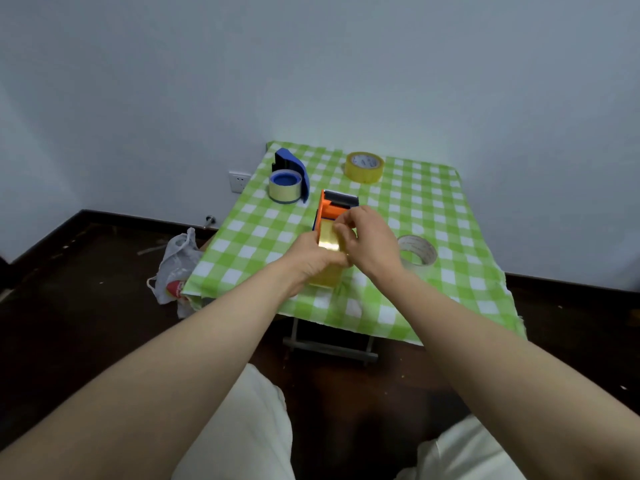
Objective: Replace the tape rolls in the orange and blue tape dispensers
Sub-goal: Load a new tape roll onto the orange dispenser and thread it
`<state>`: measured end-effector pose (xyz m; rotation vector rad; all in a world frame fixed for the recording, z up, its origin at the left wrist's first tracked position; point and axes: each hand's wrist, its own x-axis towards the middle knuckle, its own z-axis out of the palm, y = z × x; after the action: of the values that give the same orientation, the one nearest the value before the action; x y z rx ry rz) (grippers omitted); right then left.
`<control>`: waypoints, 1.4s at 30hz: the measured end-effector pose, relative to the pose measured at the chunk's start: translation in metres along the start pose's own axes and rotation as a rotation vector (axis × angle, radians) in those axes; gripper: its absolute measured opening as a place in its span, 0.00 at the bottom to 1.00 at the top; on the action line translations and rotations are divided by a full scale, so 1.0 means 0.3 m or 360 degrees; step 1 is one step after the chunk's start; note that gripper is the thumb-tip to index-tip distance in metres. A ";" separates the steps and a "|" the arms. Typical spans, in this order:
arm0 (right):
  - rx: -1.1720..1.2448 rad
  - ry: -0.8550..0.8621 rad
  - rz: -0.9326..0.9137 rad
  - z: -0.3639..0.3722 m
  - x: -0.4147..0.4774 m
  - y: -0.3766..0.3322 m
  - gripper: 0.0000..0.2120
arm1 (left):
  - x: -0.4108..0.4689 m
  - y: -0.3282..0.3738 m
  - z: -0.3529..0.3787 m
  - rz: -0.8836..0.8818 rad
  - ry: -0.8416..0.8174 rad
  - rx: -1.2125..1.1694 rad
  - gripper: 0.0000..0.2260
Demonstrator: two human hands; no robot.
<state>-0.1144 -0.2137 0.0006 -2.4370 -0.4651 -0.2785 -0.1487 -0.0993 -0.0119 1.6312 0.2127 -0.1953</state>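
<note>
The orange tape dispenser [331, 210] is held over the middle of the small table, with a yellow tape roll [328, 258] in it. My left hand [313, 259] grips the dispenser and roll from the left and below. My right hand [367, 239] pinches the tape's loose end on top of the roll, thumb and fingers closed. The blue tape dispenser [290, 169] lies on its side at the far left of the table with a pale tape roll [284, 187] on its hub. A full yellow roll [364, 167] stands at the back. A nearly spent whitish roll [417, 252] lies right of my right hand.
A green-and-white checked cloth [450, 216] covers the small folding table, which stands against a white wall. A white plastic bag [175, 271] lies on the dark floor at the table's left front corner. A wall socket [239, 181] is behind it. My knees in pale trousers are below.
</note>
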 end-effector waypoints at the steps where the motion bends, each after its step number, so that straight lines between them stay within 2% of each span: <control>1: -0.0016 0.0000 0.0018 -0.005 0.002 -0.005 0.06 | -0.001 0.000 0.002 0.0033 0.0013 0.0038 0.12; 8: -0.0091 0.0006 0.0161 -0.059 0.010 -0.009 0.08 | -0.033 0.018 0.009 0.0147 -0.0005 0.0081 0.12; 13: -0.0176 -0.0032 0.0245 -0.086 0.006 -0.014 0.10 | -0.057 0.031 0.025 0.0185 0.0009 0.0030 0.06; 18: -0.0292 -0.0020 0.0251 -0.108 0.000 -0.027 0.11 | -0.076 0.047 0.023 0.0161 -0.0054 -0.0039 0.06; 23: -0.0489 0.0093 0.0143 -0.117 0.000 -0.028 0.11 | -0.091 0.064 0.027 0.0195 -0.0052 0.0076 0.09; 28: -0.0116 0.0168 0.0375 -0.128 -0.002 -0.042 0.09 | -0.093 0.079 0.034 0.0218 -0.0065 -0.0014 0.07; 33: 0.0008 0.0142 0.0385 -0.141 0.004 -0.035 0.08 | -0.096 0.073 0.037 0.0238 -0.0092 -0.0087 0.08; 38: 0.0003 0.0163 0.0307 -0.154 0.002 -0.028 0.08 | -0.091 0.076 0.028 0.0238 -0.0099 0.0031 0.15; 42: -0.0035 0.0215 0.0315 -0.157 0.008 -0.043 0.09 | -0.090 0.082 0.035 0.0274 -0.0089 0.0015 0.15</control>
<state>-0.1213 -0.2330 0.0451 -2.4441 -0.1613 -0.3618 -0.1687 -0.1119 0.0180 1.6420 0.0278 -0.1102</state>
